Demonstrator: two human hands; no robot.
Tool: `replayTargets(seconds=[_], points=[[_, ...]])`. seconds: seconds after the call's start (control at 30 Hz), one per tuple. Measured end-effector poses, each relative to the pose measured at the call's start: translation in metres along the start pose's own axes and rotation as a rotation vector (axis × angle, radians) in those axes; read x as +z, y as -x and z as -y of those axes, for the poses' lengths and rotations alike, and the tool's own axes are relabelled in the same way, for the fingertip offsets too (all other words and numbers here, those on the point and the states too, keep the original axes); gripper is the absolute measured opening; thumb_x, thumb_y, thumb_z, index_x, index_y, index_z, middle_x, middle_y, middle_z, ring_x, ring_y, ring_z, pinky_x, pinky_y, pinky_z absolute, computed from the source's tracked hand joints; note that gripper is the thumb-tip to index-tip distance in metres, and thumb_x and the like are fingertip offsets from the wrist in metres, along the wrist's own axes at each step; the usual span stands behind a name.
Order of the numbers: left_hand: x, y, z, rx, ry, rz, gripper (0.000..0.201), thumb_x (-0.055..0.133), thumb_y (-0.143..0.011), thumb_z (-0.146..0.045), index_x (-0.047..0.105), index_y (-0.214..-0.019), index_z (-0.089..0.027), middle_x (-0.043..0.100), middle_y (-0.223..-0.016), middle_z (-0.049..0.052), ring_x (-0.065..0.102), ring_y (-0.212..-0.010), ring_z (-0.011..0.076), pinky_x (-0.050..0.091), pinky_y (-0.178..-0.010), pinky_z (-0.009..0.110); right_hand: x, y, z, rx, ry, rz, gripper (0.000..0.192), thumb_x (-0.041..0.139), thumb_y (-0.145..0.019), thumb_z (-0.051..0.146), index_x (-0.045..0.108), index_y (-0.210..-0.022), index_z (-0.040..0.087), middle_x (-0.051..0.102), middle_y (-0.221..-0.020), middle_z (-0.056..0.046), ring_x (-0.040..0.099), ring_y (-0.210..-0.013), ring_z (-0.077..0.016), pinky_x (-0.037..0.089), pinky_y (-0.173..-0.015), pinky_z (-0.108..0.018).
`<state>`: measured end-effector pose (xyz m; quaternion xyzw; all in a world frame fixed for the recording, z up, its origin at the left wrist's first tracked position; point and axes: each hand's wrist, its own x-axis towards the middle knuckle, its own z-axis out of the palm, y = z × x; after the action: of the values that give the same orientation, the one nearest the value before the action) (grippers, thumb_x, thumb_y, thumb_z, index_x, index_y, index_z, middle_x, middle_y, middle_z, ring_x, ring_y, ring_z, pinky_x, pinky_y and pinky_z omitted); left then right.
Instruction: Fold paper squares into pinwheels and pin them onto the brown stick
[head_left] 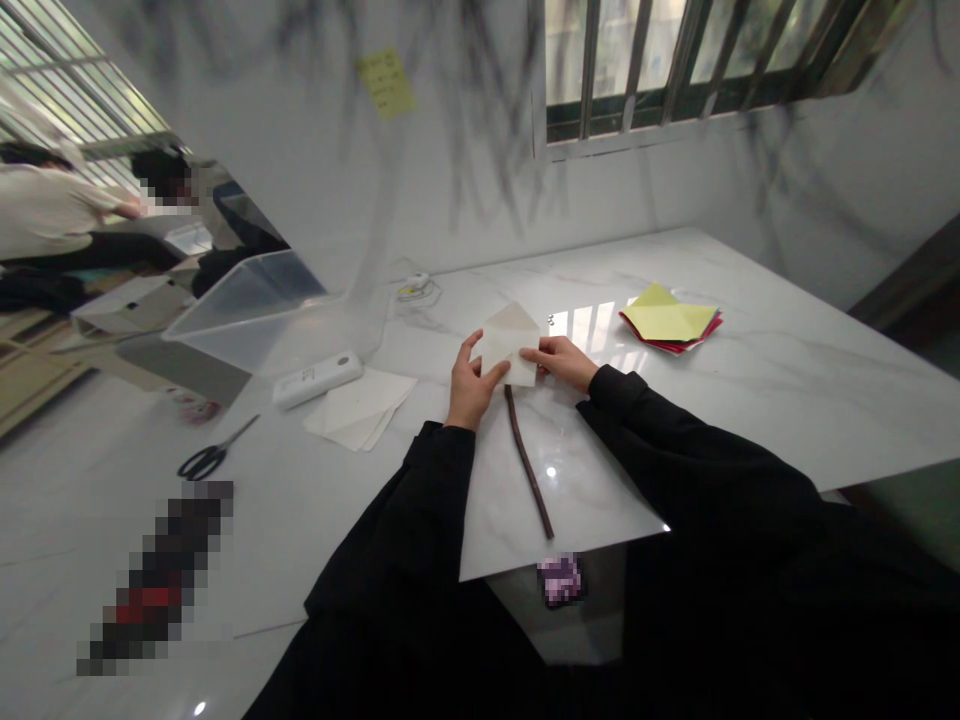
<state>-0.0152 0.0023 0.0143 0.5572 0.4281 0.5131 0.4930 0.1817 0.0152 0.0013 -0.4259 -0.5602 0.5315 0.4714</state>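
Evidently, we have a small white paper (513,328) between our two hands, above the near part of the tabletop (780,410), with one pointed corner facing away from us. Our left hand (469,392) is partly closed at the paper's left side: the thumb presses on its face near the lower edge, while the forefinger stands somewhat apart and raised. Our right hand (568,363) is closed more tightly, pinching the right edge with the thumb on top and the other fingers curled in behind. A thin brown stick (527,462) runs from the paper's lower edge toward the near edge of the tabletop; we cannot tell whether its far end is tucked under the paper, touching it, or just short of it.

To handle this well, we should pinch lightly, since thin paper probably creases wherever a thumb bears down too hard. We would do best to line up the edges before pressing anything flat, to steady the sheet with one thumb while the other works, and to mind the stick so that a sleeve does not knock it.

To our right lies a stack of coloured papers (670,320), yellow uppermost; to our left are loose white sheets (361,408) and, farther off, black-handled scissors (206,460).
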Motion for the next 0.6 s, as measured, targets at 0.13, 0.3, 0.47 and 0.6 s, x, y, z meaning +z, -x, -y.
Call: replayTargets(seconds=[0.13,0.3,0.47,0.6], points=[[0.0,-0.002,0.002,-0.017,0.015,0.009,0.062,0.089,-0.068,-0.045,0.069,-0.119,-0.015,0.078,-0.11,0.011,0.074,-0.094,0.0243,0.06,-0.084,0.035,-0.001,0.001,0.001,0.009,0.044,0.0,0.043,0.084,-0.075,0.056,0.075,-0.081,0.014,0.072,-0.073,-0.003,0.056,-0.062,-0.0117,0.044,-0.06,-0.024],[0.002,0.0,0.0,-0.049,0.03,0.006,0.056,0.09,-0.067,-0.05,0.076,-0.106,-0.013,0.08,-0.104,0.01,0.073,-0.089,0.0241,0.059,-0.081,0.036,0.001,0.005,0.006,0.015,0.104,-0.023,0.046,0.084,-0.073,0.058,0.076,-0.081,0.013,0.071,-0.07,-0.004,0.054,-0.058,-0.0113,0.041,-0.054,-0.024],[0.003,0.002,-0.003,-0.065,0.048,0.019,0.055,0.091,-0.066,-0.05,0.076,-0.104,-0.014,0.08,-0.102,0.01,0.074,-0.088,0.0237,0.06,-0.08,0.036,0.003,0.008,0.01,0.028,0.114,-0.014,0.043,0.088,-0.07,0.051,0.078,-0.086,0.011,0.075,-0.075,-0.006,0.058,-0.059,-0.0129,0.042,-0.054,-0.025],[0.002,0.001,-0.003,-0.084,0.07,-0.006,0.052,0.093,-0.064,-0.05,0.076,-0.099,-0.015,0.079,-0.1,0.008,0.073,-0.083,0.0199,0.06,-0.074,0.032,0.001,0.005,0.008,0.019,0.106,-0.078,0.034,0.085,-0.074,0.044,0.078,-0.082,0.012,0.075,-0.076,-0.007,0.058,-0.06,-0.013,0.043,-0.055,-0.025]])
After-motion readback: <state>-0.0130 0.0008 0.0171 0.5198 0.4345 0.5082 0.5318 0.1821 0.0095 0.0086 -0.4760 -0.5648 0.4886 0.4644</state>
